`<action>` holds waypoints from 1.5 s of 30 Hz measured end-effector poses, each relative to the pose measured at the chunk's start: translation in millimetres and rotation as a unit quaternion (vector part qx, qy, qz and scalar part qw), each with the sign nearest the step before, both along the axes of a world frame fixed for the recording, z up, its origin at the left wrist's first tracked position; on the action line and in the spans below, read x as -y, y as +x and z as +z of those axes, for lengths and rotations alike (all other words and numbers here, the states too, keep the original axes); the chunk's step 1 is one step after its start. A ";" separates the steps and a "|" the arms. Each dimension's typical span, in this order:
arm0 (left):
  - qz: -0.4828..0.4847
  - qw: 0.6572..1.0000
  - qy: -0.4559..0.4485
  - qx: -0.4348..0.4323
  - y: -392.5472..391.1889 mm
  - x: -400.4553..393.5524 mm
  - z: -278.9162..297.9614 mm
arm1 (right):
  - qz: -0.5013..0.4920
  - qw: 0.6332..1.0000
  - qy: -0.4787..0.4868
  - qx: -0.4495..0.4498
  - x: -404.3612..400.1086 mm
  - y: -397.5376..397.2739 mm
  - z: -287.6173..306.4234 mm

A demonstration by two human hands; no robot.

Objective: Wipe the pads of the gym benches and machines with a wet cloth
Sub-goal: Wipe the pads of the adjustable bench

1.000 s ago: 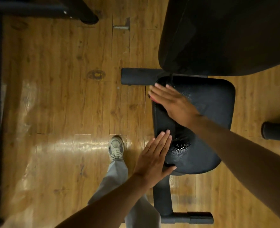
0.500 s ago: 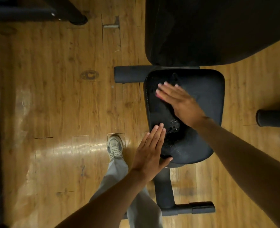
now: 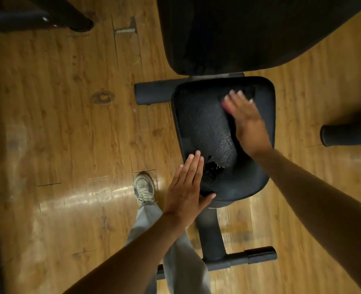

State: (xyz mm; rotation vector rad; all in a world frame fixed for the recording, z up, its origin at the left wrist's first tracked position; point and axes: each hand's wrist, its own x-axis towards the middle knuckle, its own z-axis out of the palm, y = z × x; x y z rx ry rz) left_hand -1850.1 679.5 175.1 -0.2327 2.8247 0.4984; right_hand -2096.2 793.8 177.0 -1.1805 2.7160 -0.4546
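The black seat pad of a gym bench lies below me. My right hand is flat on its far right part, fingers straight and blurred, pressing a dark cloth that shows only beyond the fingertips. At the pad's near left edge my left hand rests flat with its fingers together. A wet, glossy patch sits just right of the left fingers.
The bench's large dark back pad rises beyond the seat. Foam rollers stick out left and right. The black frame foot lies near me, beside my shoe. Another machine's leg stands at top left on the wooden floor.
My right hand has swept with the cloth from the pad's far left edge across to its far right part. The left hand has stayed on the near left edge.
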 end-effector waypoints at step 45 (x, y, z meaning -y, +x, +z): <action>-0.344 0.935 -0.081 -0.021 -124.6 161.5 22.5 | -0.042 0.997 0.067 -0.007 7.8 203.6 -0.2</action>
